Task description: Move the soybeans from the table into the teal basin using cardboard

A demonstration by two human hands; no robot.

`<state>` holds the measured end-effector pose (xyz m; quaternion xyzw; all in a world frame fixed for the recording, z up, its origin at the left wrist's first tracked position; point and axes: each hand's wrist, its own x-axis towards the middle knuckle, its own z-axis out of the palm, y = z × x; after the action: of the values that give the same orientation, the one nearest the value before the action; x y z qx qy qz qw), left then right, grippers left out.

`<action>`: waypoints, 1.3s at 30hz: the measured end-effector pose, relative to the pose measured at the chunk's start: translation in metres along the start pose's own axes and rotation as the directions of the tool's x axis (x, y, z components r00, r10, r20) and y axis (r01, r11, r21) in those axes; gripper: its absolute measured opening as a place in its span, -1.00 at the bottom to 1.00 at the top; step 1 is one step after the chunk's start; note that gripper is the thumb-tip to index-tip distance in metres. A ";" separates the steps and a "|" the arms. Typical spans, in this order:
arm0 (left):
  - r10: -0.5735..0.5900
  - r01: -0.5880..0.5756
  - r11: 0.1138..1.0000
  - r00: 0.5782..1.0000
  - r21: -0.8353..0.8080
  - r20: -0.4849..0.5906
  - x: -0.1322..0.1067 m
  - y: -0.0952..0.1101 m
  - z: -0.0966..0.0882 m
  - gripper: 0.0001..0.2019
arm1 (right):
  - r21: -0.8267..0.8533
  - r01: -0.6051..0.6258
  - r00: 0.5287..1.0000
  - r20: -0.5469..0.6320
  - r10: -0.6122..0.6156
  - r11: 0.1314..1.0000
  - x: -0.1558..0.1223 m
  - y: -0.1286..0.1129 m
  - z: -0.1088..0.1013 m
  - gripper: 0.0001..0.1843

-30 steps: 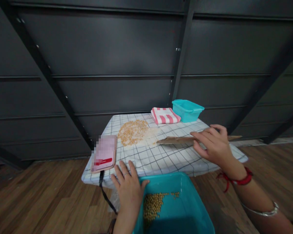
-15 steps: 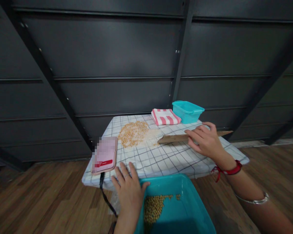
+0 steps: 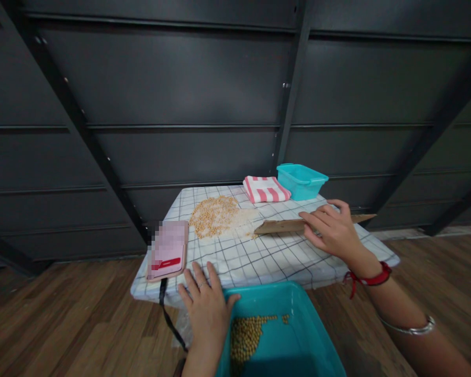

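My right hand (image 3: 329, 228) grips a long strip of brown cardboard (image 3: 280, 225) by its upper edge, holding it on edge over the right part of the table. Left of the cardboard, yellow soybeans (image 3: 208, 217) mixed with white grains lie spread on the checked tablecloth (image 3: 235, 262). My left hand (image 3: 208, 309) has its fingers spread flat at the table's front edge, with the thumb at the rim of a large teal tub (image 3: 286, 287). Inside that tub, more soybeans (image 3: 246, 337) are gathered toward the left side.
A pink phone case (image 3: 168, 246), partly blurred out, lies at the table's left edge, with a black strap (image 3: 168, 314) hanging below. At the back sit a folded pink-and-white striped towel (image 3: 266, 188) and a small turquoise basket (image 3: 301, 183). Dark metal panels (image 3: 180, 78) rise behind.
My right hand and the cardboard have shifted very slightly to the right. My left hand, the soybeans and both containers look unchanged.
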<state>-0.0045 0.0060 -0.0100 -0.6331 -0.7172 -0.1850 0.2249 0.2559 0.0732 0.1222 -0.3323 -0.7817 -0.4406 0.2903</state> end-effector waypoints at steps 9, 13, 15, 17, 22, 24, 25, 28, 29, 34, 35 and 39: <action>0.027 -0.027 1.000 0.999 0.001 0.039 0.000 -0.003 -0.001 -0.15 | 0.007 -0.002 1.000 0.001 0.002 1.000 -0.003 -0.002 0.001 -0.84; 0.036 -0.036 0.999 0.999 0.001 0.037 0.002 -0.002 -0.005 -0.20 | 0.033 -0.015 1.000 0.004 0.015 0.999 -0.006 -0.003 -0.004 -0.83; 0.026 -0.027 1.000 0.999 0.011 0.020 0.003 0.000 -0.007 -0.21 | 0.046 -0.025 1.000 0.005 0.025 0.999 -0.007 -0.003 -0.007 -0.83; 0.010 -0.010 1.000 1.000 0.009 0.023 0.003 0.001 -0.008 -0.19 | 0.053 -0.032 0.999 0.002 0.032 0.998 -0.007 -0.003 -0.007 -0.82; 0.018 -0.018 1.000 0.998 0.003 0.058 0.003 0.000 -0.008 -0.18 | 0.068 -0.015 1.000 -0.021 0.017 0.998 -0.004 -0.005 -0.004 -0.82; 0.023 -0.023 1.000 0.998 0.005 0.057 0.004 0.000 -0.008 -0.20 | 0.079 -0.016 1.000 -0.013 0.017 0.997 -0.003 -0.007 -0.002 -0.80; 0.022 -0.022 1.000 0.998 0.007 0.055 0.004 -0.001 -0.008 -0.20 | 0.086 -0.019 1.000 -0.009 0.020 0.996 -0.003 -0.008 -0.002 -0.79; 0.009 -0.009 1.000 0.999 0.016 0.045 0.005 0.000 -0.011 -0.21 | 0.112 -0.021 1.000 -0.008 0.022 0.993 -0.002 -0.011 -0.002 -0.78; 0.006 -0.007 1.000 0.999 0.016 0.041 0.005 0.001 -0.012 -0.22 | 0.117 -0.022 1.000 -0.008 0.023 0.993 -0.002 -0.011 -0.003 -0.79; 0.005 -0.005 1.000 1.000 0.013 0.030 0.006 0.002 -0.014 -0.22 | 0.137 -0.017 1.000 0.005 0.017 0.990 -0.002 -0.012 -0.006 -0.82; 0.008 -0.008 1.000 1.000 0.014 0.025 0.005 0.002 -0.013 -0.21 | 0.145 -0.019 1.000 0.003 0.018 0.989 -0.002 -0.012 -0.007 -0.82; 0.004 -0.004 1.000 1.000 0.014 0.001 0.004 0.002 -0.008 -0.19 | 0.174 -0.039 0.999 -0.018 0.043 0.984 0.000 -0.013 -0.007 -0.80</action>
<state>-0.0022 0.0047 -0.0011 -0.6331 -0.7173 -0.1790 0.2294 0.2465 0.0615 0.1191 -0.3169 -0.8069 -0.3684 0.3357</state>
